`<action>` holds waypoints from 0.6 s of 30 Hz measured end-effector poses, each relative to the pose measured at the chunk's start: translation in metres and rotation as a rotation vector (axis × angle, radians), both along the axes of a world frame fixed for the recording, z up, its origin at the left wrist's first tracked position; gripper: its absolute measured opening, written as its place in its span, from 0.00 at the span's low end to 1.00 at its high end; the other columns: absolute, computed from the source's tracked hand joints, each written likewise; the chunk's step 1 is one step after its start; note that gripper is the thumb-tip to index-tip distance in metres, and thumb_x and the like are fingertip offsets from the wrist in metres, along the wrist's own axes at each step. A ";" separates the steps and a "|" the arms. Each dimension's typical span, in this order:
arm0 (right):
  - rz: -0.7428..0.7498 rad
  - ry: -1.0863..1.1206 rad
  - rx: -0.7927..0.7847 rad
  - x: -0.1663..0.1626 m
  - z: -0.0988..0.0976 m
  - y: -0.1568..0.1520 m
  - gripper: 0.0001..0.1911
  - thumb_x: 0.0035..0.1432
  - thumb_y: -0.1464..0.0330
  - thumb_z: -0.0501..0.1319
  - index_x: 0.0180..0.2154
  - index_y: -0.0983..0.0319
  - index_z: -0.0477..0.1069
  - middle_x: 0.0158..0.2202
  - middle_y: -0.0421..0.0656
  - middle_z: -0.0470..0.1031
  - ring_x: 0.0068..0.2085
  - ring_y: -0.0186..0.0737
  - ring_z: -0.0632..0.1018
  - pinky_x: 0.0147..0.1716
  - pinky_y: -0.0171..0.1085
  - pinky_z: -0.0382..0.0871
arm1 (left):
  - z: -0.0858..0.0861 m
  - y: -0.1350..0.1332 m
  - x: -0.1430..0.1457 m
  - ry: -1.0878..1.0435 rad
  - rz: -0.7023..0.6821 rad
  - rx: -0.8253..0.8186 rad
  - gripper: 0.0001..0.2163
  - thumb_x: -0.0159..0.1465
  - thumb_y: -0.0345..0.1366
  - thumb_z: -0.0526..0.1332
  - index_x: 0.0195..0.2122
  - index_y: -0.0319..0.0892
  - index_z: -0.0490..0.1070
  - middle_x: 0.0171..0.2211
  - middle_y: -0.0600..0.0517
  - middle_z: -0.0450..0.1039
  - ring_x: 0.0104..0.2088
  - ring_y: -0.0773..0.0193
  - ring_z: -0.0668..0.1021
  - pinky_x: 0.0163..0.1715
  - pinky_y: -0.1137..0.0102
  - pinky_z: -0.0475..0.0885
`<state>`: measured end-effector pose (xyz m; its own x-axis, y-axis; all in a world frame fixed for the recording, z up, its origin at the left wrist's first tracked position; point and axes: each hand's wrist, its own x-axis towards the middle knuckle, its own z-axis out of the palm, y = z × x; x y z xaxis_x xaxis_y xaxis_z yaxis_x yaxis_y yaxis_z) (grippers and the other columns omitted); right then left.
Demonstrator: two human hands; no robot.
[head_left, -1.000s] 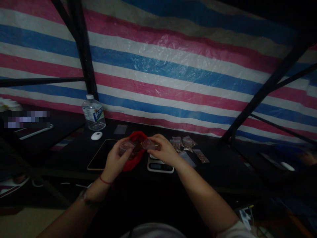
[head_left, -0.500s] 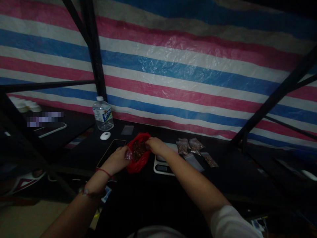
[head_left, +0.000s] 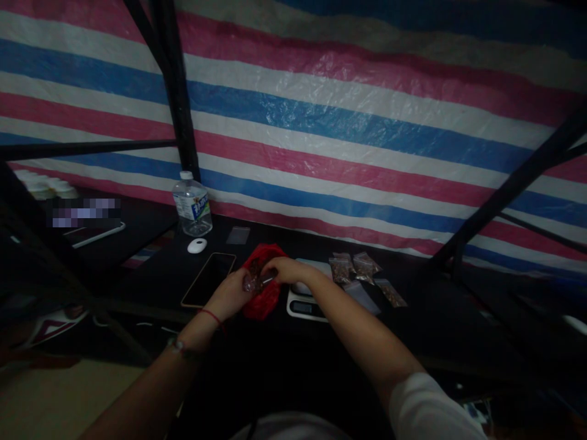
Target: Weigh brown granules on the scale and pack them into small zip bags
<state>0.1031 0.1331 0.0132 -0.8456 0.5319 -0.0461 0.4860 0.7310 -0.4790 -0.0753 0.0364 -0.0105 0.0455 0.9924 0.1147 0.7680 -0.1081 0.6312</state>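
Two bare hands, both mine, are close together over an open red plastic bag [head_left: 265,305], near the front edge of the black worktop [head_left: 431,305]. My left hand [head_left: 232,290] curls round a clear plastic cup [head_left: 250,284]; my right hand [head_left: 284,269] pinches a second clear plastic piece [head_left: 268,278], blurred, at the bag's mouth. Whether my fingertips touch each other, I cannot tell. Brown, dry-looking bits [head_left: 254,266] show inside the bag. The cup is probably light, smooth and slightly slippery, so I judge a gentle hold round its sides best. The bag looks soft and liable to slump; its crumpled rim seems the place to steady it. Just to its right sits a white digital scale [head_left: 306,309], and beyond that, toward the back edge, small zip bags [head_left: 340,269] of brownish bits.
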 end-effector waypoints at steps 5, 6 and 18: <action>-0.023 0.006 -0.030 -0.004 -0.004 -0.003 0.24 0.40 0.83 0.60 0.41 0.64 0.75 0.39 0.43 0.77 0.38 0.37 0.75 0.38 0.32 0.66 | 0.000 0.002 0.000 -0.084 0.082 -0.028 0.10 0.53 0.38 0.60 0.36 0.41 0.67 0.33 0.49 0.74 0.33 0.60 0.76 0.32 0.70 0.65; -0.019 0.021 -0.002 -0.006 -0.006 -0.004 0.22 0.41 0.83 0.60 0.41 0.64 0.76 0.39 0.43 0.76 0.38 0.37 0.75 0.39 0.32 0.66 | -0.001 0.003 -0.001 -0.102 0.088 -0.032 0.10 0.54 0.38 0.59 0.36 0.41 0.67 0.32 0.49 0.74 0.33 0.60 0.76 0.31 0.71 0.65; -0.106 0.194 0.044 -0.018 -0.015 -0.004 0.14 0.44 0.79 0.64 0.37 0.65 0.75 0.38 0.45 0.76 0.40 0.39 0.75 0.42 0.36 0.66 | -0.012 0.011 0.001 -0.544 0.172 0.080 0.15 0.52 0.43 0.60 0.37 0.41 0.65 0.35 0.49 0.75 0.35 0.61 0.77 0.36 0.68 0.70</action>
<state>0.0854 0.1288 -0.0016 -0.7758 0.6159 0.1372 0.4629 0.7032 -0.5397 -0.0747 0.0473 -0.0228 -0.2020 0.9677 0.1511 0.3459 -0.0739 0.9354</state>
